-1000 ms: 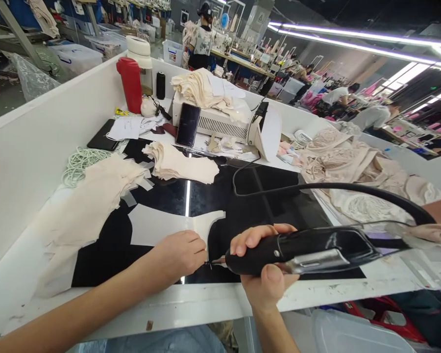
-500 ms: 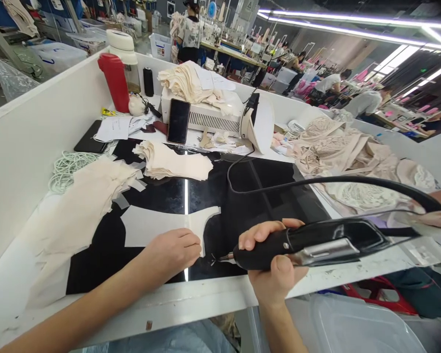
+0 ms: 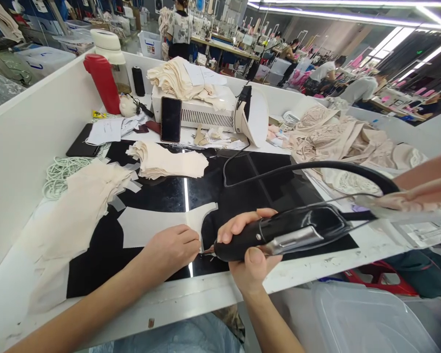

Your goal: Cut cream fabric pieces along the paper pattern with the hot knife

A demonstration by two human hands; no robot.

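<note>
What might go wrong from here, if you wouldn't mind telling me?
The pointed tip of the black handheld tool, held in the right grip, is very close to the left grip's fingertips; a slip might hurt them. The pale flat piece lies on a glossy black surface and could slide. The tool's cable arches near the beige fabric pile and might snag.

White table (image 3: 150, 300) here, carrying a glossy black panel (image 3: 264, 193) flat across its middle; red tumbler (image 3: 103, 86) stands far back, pale-green cord (image 3: 56, 177) tangles left, beige garments (image 3: 356, 132) lie heaped right!
</note>
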